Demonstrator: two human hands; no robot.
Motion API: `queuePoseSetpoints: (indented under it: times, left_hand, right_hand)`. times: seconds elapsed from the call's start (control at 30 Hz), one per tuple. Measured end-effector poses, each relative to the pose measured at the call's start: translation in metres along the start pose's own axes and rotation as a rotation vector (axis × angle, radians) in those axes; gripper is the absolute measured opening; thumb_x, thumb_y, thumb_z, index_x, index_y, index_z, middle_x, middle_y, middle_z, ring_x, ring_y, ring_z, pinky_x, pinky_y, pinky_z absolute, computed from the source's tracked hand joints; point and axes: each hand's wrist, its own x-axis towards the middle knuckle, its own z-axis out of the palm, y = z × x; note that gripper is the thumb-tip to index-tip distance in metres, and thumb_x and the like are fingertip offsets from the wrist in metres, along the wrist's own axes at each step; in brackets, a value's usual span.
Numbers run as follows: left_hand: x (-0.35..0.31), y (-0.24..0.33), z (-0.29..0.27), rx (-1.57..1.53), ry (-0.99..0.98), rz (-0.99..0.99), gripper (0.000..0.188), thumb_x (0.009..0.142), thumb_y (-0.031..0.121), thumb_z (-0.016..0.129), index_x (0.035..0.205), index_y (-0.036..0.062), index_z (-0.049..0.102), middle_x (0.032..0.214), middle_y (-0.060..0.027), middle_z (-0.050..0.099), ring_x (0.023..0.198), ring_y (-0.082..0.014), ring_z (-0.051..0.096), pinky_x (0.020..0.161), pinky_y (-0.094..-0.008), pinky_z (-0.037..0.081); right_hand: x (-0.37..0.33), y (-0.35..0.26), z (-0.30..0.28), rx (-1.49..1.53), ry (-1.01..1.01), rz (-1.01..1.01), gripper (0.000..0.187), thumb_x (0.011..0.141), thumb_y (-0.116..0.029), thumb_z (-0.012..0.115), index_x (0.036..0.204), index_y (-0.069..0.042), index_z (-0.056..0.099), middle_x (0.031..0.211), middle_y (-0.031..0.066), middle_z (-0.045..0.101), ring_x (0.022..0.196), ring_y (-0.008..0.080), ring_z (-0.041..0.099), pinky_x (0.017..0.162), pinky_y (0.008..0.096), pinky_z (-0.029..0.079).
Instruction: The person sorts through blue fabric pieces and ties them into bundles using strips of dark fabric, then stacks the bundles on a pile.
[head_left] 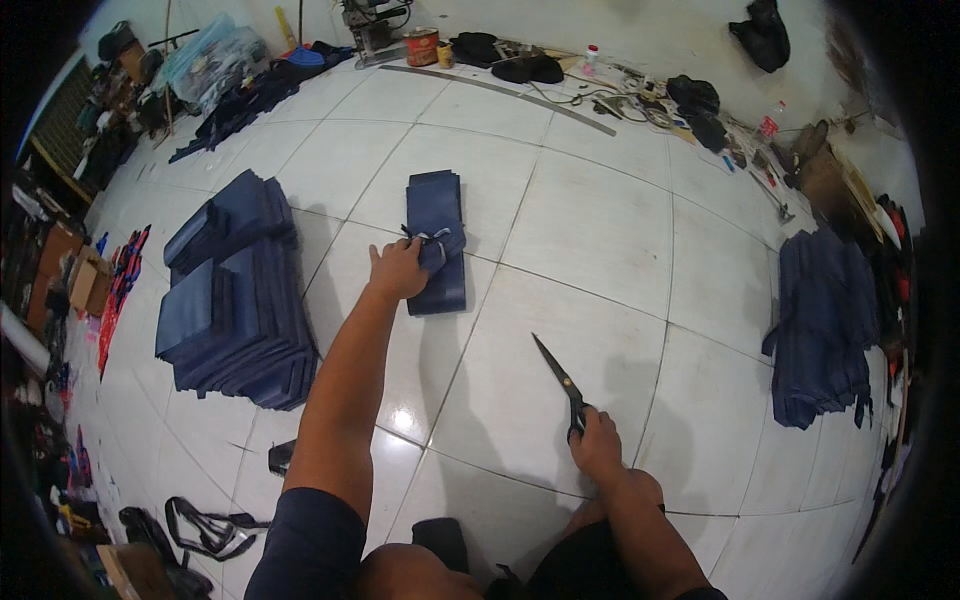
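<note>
My right hand (pixel 598 446) is closed around the handles of large black scissors (pixel 560 372), whose blades point up and left over the tiles. Reaching farther forward, my left hand (pixel 400 268) grips the left edge of a bundle of dark blue fabric pieces (pixel 437 290) lying flat on the floor. A strip with pale ends (pixel 428 236) crosses the bundle's middle, right at my fingertips. To the left stands a tall pile of similar dark blue pieces (pixel 262 310), stacked in overlapping bundles. Part of my left fingers is hard to make out against the strip.
Another dark blue stack (pixel 822 325) stands at the far right. Black straps (pixel 210 528) lie at the lower left. A long metal strip (pixel 500 93), a red can (pixel 421 46), cables and small tools line the back wall. Plastic bags (pixel 215 65) and dark cloth fill the back left.
</note>
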Motion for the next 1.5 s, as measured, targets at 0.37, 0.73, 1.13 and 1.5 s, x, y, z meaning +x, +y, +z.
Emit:
queuePoseSetpoints:
  times: [0.37,0.73,1.13,1.5]
  left_hand:
    - [-0.160,-0.052,-0.065,-0.635,0.724,0.075,0.031,0.084,0.014,0.075,0.111,0.0023,0.066,0.098,-0.0127,0.063,0.088,-0.0248,0.060,0.079,-0.0358,0.049]
    - [-0.282,-0.329,-0.142,-1.022,0.773,-1.057,0.072,0.079,0.049,0.069,0.128,-0.0036,0.057,0.114,-0.0148,0.061,0.100,-0.0262,0.058,0.090,-0.0399,0.046]
    - [-0.258,-0.367,-0.165,-1.120,-0.048,-1.057,0.052,0.078,0.045,0.073,0.118,0.0144,0.062,0.115,-0.0033,0.060,0.103,-0.0203,0.052,0.077,-0.0341,0.047]
    - [-0.254,-0.367,-0.146,-1.365,0.141,-0.921,0.050,0.080,0.038,0.073,0.121,0.0129,0.058,0.120,-0.0052,0.062,0.115,-0.0234,0.052,0.094,-0.0389,0.038]
  right_hand:
    - [0.000,-0.005,-0.005,-0.007,0.008,0.000,0.043,0.084,-0.014,0.068,0.122,-0.001,0.053,0.107,0.0216,0.058,0.102,0.0416,0.059,0.085,0.0512,0.050]
    - [0.002,0.003,0.001,-0.030,0.043,-0.019,0.047,0.081,-0.014,0.070,0.123,0.000,0.055,0.108,0.0197,0.055,0.097,0.0387,0.062,0.083,0.0478,0.053]
    - [0.001,-0.005,-0.008,-0.039,-0.025,0.048,0.047,0.081,-0.019,0.069,0.123,-0.003,0.058,0.110,0.0184,0.057,0.102,0.0385,0.060,0.089,0.0481,0.050]
    - [0.003,0.001,0.002,-0.042,0.025,0.010,0.051,0.078,-0.021,0.070,0.124,-0.005,0.057,0.111,0.0199,0.057,0.104,0.0406,0.060,0.088,0.0508,0.050]
